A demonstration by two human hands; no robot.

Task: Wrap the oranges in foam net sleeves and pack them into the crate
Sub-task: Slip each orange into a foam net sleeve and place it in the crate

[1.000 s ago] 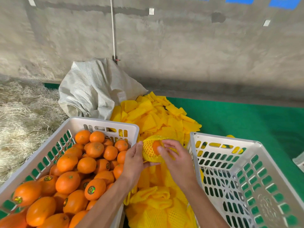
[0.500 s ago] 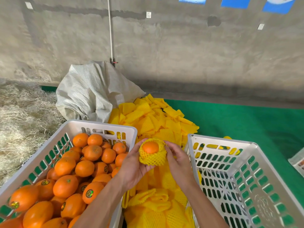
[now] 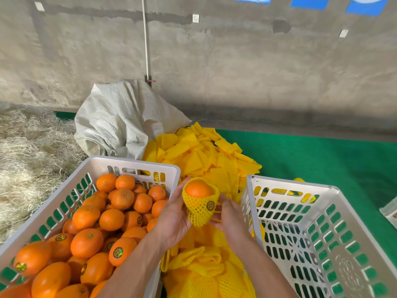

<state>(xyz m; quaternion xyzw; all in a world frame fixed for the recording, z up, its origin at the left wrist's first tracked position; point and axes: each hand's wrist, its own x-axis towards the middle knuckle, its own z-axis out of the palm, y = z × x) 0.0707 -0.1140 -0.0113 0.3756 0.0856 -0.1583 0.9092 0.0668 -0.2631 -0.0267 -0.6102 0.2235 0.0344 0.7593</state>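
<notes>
Orange point(image 3: 198, 188) is sitting in a yellow foam net sleeve point(image 3: 199, 208) between the two crates, the left hand point(image 3: 171, 220) cupping its side while the right hand point(image 3: 231, 218) is pinching the sleeve's lower end.

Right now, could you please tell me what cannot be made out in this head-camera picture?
- The orange's lower half: covered by the foam net sleeve.
- The right hand's fingertips: tucked behind the sleeve, so its grip is unclear.
- The print on the sticker: too small.
- The near ends of the full crate and the empty crate: cut off by the frame's bottom edge.
- Sack contents: hidden by the cloth.
</notes>
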